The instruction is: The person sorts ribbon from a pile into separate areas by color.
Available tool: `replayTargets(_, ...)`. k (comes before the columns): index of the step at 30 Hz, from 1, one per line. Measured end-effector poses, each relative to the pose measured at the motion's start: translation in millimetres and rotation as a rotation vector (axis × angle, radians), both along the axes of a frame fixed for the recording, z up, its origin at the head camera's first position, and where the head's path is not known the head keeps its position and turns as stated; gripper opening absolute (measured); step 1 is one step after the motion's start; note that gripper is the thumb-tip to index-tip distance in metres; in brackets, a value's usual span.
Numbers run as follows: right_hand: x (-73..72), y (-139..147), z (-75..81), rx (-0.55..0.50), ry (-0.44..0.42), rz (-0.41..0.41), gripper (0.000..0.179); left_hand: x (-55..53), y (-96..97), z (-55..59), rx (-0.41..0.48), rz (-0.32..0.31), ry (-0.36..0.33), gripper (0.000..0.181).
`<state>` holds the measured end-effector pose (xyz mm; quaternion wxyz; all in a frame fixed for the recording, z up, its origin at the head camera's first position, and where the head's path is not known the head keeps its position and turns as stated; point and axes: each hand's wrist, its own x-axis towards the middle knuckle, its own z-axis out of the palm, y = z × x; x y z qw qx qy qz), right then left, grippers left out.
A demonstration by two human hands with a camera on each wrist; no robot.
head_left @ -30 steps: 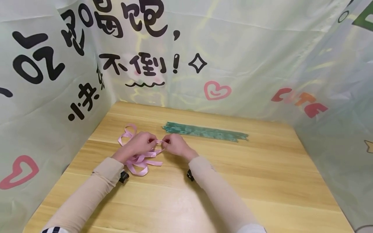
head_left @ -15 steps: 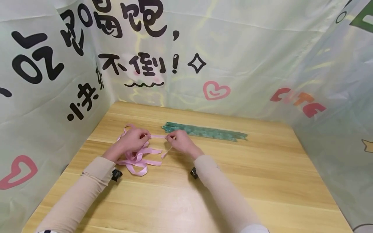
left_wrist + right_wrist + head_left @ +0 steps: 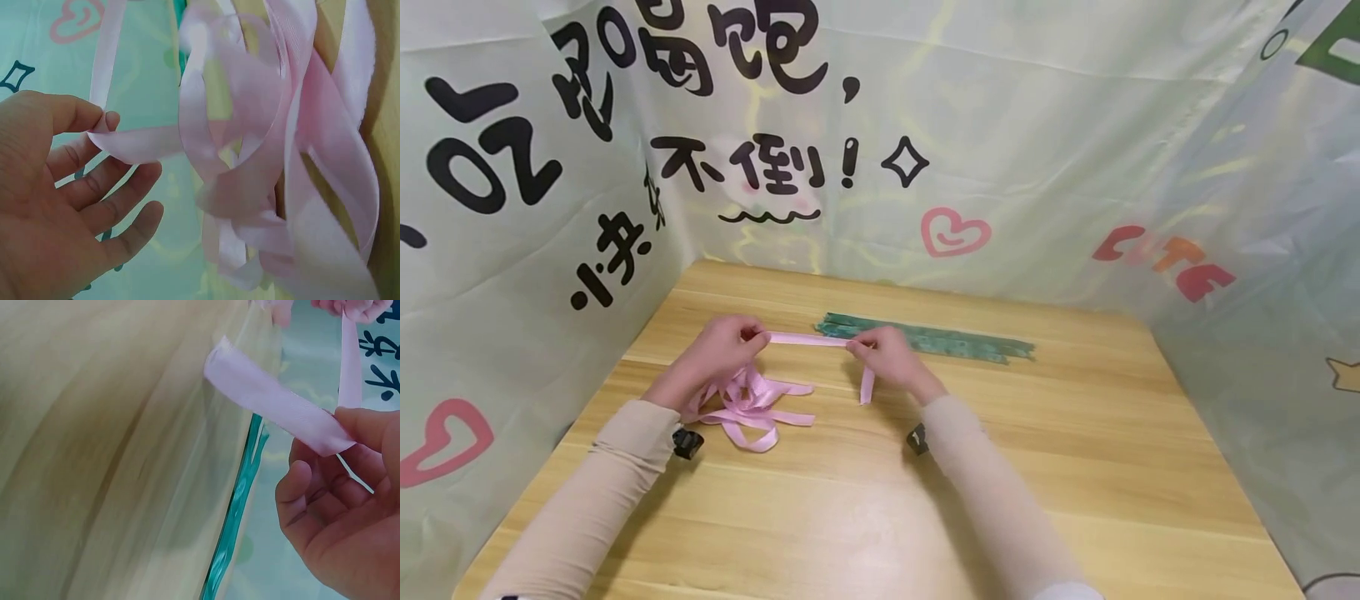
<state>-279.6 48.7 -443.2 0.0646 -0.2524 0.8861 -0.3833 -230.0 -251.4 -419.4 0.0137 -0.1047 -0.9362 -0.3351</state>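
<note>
A pink satin ribbon (image 3: 807, 339) is stretched nearly level between the two hands above the table. My left hand (image 3: 727, 343) pinches it between thumb and forefinger; in the left wrist view the other fingers of that hand (image 3: 81, 181) are spread loosely. My right hand (image 3: 889, 358) pinches the ribbon further right, and a short free end (image 3: 269, 394) hangs from its fingertips. Below the left hand, a loose tangled heap of the same ribbon (image 3: 748, 404) lies on the table, and the left wrist view shows its loops (image 3: 300, 144) close up.
Flat green ribbon strips (image 3: 955, 342) lie lengthwise at the back of the wooden table (image 3: 1075, 467), just behind the right hand. A printed cloth curtain (image 3: 1045, 150) closes off the back and both sides.
Both hands have moved apart and slightly toward the back, so the pink ribbon between them is longer and straighter. Its short end now hangs below the right hand.
</note>
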Motion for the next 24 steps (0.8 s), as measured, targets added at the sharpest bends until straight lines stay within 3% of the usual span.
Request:
replayTargets(5, -1.5, 10, 2.7, 0.017, 0.013, -0.023, 0.027, 0.2, -4.1, 2.5, 0.004, 0.015, 0.018, 0.019)
replayTargets(16, -2.4, 36, 11.7, 0.024, -0.021, -0.082, 0.03, -0.3, -7.5, 4.1, -0.086, 0.026, 0.05, 0.016)
replayTargets(24, 0.9, 61, 20.2, -0.035, -0.108, -0.042, 0.037, -1.6, -9.6, 6.1, -0.13, 0.038, 0.085, 0.017)
